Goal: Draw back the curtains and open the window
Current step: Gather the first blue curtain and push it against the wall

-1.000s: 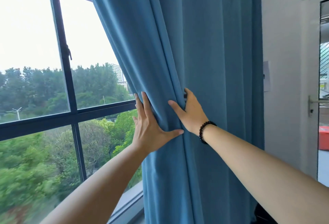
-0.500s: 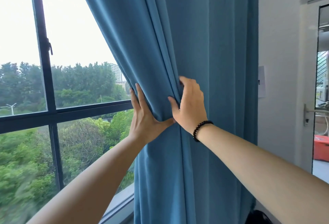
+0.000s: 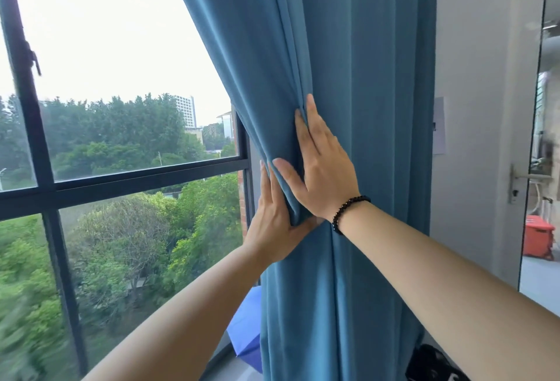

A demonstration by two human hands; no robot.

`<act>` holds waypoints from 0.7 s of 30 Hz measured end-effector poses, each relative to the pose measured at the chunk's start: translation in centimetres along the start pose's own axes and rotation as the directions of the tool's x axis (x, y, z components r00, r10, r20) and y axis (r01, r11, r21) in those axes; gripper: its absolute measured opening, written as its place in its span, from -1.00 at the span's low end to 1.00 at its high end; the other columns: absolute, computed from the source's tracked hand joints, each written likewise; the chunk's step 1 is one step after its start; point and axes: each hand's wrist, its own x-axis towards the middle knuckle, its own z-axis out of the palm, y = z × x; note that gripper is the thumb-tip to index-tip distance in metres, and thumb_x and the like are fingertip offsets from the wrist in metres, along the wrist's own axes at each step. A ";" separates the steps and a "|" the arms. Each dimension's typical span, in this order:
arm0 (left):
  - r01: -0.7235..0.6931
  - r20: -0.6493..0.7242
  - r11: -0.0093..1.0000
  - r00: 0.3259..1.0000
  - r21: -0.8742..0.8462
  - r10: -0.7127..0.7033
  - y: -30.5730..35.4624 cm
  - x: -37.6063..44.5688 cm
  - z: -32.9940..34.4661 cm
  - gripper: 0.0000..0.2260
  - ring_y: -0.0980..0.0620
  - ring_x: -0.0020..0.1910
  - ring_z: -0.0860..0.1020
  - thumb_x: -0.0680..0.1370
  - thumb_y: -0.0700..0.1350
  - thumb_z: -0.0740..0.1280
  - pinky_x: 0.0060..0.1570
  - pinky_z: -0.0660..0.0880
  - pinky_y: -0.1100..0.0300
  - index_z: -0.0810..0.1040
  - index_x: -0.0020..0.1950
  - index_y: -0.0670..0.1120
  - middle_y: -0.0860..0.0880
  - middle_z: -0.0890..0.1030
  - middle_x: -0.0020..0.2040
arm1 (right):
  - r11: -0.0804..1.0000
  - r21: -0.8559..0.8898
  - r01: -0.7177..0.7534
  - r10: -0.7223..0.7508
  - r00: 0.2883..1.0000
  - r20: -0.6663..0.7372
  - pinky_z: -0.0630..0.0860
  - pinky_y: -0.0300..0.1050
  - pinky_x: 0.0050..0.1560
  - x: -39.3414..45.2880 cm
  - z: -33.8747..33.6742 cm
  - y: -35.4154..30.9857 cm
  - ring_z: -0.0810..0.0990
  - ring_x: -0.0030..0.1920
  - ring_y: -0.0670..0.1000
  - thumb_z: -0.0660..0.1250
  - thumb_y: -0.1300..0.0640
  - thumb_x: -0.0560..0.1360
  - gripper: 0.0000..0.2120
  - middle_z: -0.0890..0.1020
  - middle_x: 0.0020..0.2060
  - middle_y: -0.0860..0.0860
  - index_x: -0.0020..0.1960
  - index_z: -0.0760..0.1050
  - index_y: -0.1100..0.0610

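The right hand (image 3: 321, 168) lies flat against the blue curtain (image 3: 357, 107), its fingers straight and close together, pointing up and slightly left, with the thumb spread out to the left across a bunched fold of the cloth. Nothing is gripped by it; the palm and fingers press the fabric. A bracelet of dark beads (image 3: 348, 212) circles its wrist. Just below and to the left of it, the left hand (image 3: 277, 223) reaches up from beneath, its fingers straight and slipped behind the curtain's gathered edge, while its thumb stretches rightward under the fold to meet the heel of the right hand. Between the left thumb and fingers sits the bundle of cloth, held in an open cradle rather than a closed fist; whether the hidden fingertips curl behind the fabric cannot be told. The curtain hangs gathered to the right of both hands, its upper part slanting up and left from the point where they pinch it together. To the left of the hands the window (image 3: 121, 107) stands uncovered, its dark frame (image 3: 127, 182) crossing at the height of the left fingertips, its sashes closed. Far to the right of the right hand is a door handle (image 3: 521, 180).
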 end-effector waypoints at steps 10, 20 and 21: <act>0.050 -0.121 0.998 0.992 0.047 -0.044 -4.8 5.2 5.6 0.21 0.17 0.43 -0.51 0.27 0.48 0.29 0.42 -0.33 0.14 -0.42 0.50 -0.08 -0.18 -0.33 0.55 | 0.981 -0.157 -0.112 0.107 0.994 -0.038 0.33 0.30 0.33 3.0 5.1 7.2 0.13 0.52 0.14 0.23 -0.04 0.58 -0.26 -0.04 0.56 0.06 0.55 -0.15 0.10; 0.066 -0.003 0.955 0.998 -0.288 -0.070 -9.8 11.4 8.8 0.34 0.20 0.54 -0.23 0.18 0.33 0.55 0.38 0.07 0.27 -0.66 0.27 0.21 0.14 -0.43 0.51 | 0.925 -0.031 -0.378 0.376 0.925 -0.063 0.22 0.43 0.34 4.7 9.9 11.2 0.02 0.51 0.31 0.26 -0.26 0.49 -0.12 -0.23 0.54 0.12 0.53 -0.30 -0.14; 0.051 0.005 0.951 0.999 -0.305 -0.052 -10.3 11.9 9.2 0.34 0.18 0.55 -0.21 0.18 0.34 0.54 0.37 0.10 0.27 -0.68 0.24 0.25 0.14 -0.40 0.52 | 0.917 0.003 -0.398 0.398 0.915 -0.063 0.35 0.36 0.28 4.8 10.1 11.6 0.13 0.49 0.28 0.26 -0.30 0.48 -0.12 -0.22 0.54 0.10 0.51 -0.30 -0.21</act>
